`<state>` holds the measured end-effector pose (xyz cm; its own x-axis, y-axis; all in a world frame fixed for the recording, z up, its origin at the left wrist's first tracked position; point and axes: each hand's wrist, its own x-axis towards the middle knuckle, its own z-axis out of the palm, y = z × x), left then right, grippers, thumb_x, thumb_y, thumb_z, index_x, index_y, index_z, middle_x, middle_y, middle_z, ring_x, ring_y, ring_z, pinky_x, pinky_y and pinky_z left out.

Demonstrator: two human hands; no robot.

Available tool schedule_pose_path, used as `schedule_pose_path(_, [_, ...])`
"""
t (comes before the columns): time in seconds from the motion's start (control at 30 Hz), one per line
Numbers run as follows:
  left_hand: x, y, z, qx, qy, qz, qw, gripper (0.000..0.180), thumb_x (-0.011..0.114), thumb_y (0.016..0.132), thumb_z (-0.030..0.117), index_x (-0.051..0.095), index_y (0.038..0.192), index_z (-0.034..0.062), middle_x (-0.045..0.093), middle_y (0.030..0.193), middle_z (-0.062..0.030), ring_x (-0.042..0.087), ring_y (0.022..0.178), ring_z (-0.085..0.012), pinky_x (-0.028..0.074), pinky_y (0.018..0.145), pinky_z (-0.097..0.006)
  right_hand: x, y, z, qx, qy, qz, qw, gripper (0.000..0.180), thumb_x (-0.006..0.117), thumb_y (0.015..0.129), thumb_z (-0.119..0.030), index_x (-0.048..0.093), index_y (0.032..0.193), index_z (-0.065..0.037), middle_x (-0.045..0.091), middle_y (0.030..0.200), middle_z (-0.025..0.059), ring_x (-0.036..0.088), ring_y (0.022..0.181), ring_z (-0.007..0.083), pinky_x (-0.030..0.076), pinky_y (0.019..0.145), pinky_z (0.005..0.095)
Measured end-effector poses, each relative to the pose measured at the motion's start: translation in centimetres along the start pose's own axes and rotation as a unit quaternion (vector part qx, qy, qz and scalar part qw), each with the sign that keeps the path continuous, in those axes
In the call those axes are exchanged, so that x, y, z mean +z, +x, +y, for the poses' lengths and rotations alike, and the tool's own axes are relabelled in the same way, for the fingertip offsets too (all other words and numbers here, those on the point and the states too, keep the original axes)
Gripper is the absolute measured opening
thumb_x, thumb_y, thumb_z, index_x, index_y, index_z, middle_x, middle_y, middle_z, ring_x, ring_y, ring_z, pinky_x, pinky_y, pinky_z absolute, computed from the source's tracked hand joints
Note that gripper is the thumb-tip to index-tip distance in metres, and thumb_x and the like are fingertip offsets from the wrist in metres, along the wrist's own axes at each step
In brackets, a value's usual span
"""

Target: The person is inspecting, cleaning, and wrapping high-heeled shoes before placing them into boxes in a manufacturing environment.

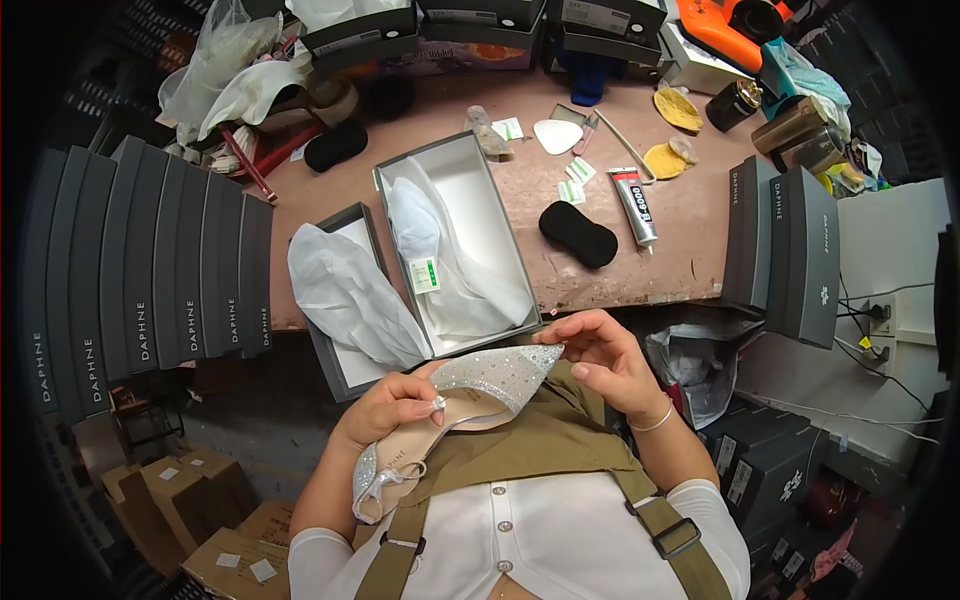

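My left hand is closed around the middle of a pointed, sparkly silver shoe with a beige insole. A small white bit shows at its thumb; I cannot make out what it is. The shoe lies tilted over my lap, its toe pointing right and its strap end near my left forearm. My right hand is beside the toe with fingers apart, its fingertips close to the tip. Just beyond, an open shoe box holds white tissue paper. Its lid, with crumpled tissue, lies at its left.
Dark shoe boxes stand in a row at the left, and others at the right table edge. On the pink table lie a glue tube, a black oval pad and yellow cloth pads. Cartons sit on the floor.
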<state>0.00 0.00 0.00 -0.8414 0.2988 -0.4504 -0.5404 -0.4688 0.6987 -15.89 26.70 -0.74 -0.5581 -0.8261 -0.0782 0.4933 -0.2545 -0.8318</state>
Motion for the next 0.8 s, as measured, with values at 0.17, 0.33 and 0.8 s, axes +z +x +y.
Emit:
schedule_pose_path(0.17, [0.1, -0.2, 0.2, -0.002, 0.038, 0.004, 0.999, 0.017, 0.062, 0.082, 0.015, 0.068, 0.080, -0.0002, 0.050, 0.128, -0.0172, 0.032, 0.132, -0.0250, 0.027, 0.103, -0.030, 0.2, 0.1, -0.4, 0.011, -0.019, 0.011, 1.000, 0.039, 0.056, 0.081, 0.000, 0.048, 0.119, 0.001, 0.052, 0.123, 0.0132, 0.050, 0.117, 0.0216, 0.037, 0.103, 0.0392])
schedule_pose_path(0.33, [0.9, -0.3, 1.3, 0.023, 0.081, 0.010, 0.996, 0.015, 0.064, 0.081, 0.014, 0.068, 0.081, -0.0003, 0.040, 0.138, -0.0194, 0.036, 0.130, -0.0240, 0.027, 0.104, -0.031, 0.5, 0.5, -0.9, -0.109, -0.298, -0.006, 0.948, 0.037, 0.059, 0.073, 0.000, 0.056, 0.109, 0.000, 0.056, 0.118, 0.0132, 0.052, 0.116, 0.0268, 0.037, 0.102, 0.0412])
schedule_pose_path(0.8, [-0.1, 0.3, 1.1, 0.106, 0.046, 0.079, 0.990, 0.014, 0.066, 0.077, 0.014, 0.068, 0.080, -0.0001, 0.037, 0.139, -0.0213, 0.036, 0.129, -0.0229, 0.030, 0.103, -0.030, 0.4, 1.1, 0.0, -0.161, -0.113, 0.122, 0.973, 0.042, 0.057, 0.081, -0.001, 0.046, 0.121, 0.000, 0.051, 0.124, 0.0143, 0.049, 0.119, 0.0246, 0.034, 0.105, 0.0381])
